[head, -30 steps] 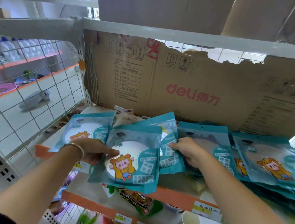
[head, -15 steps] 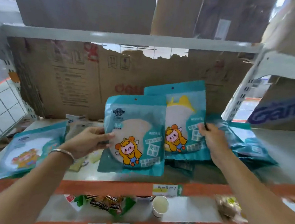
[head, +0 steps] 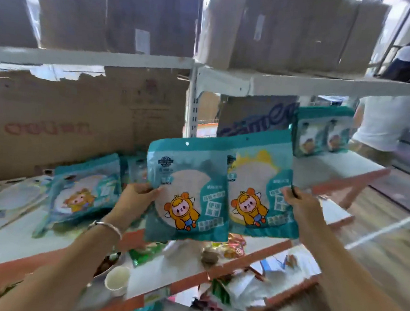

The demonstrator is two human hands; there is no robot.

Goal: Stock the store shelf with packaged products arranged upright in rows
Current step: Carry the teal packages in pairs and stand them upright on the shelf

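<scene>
Head view: my left hand (head: 135, 199) is closed on the left edge of the front packet (head: 188, 193), thumb on its face and fingers curled behind, a bracelet (head: 106, 226) on the wrist. My right hand (head: 299, 203) is clamped on the right edge of the rear packet (head: 260, 190). Both packets are teal, printed with a cartoon figure in a yellow hood. They are held upright in the air between the two hands, and the front packet overlaps the left edge of the rear one. To the left of the left hand, a lying packet (head: 84, 189) of the same kind rests tilted on the white shelf (head: 6, 237), with more teal packets just behind it, blurred. Beyond that hand, a torn cardboard sheet (head: 78, 119) with red lettering stands against the back of the shelf. Above and to the right of the right hand, standing packets (head: 322, 131) are upright side by side on the neighbouring shelf board (head: 334, 166). Below the left forearm, a paper cup (head: 116, 280) stands on the lower shelf among mixed wrapped goods too blurred to identify. Brown cardboard boxes (head: 117, 11) occupy the top shelf above both hands. Far right of the right hand, a person in a white shirt (head: 385, 121) is partly visible.
</scene>
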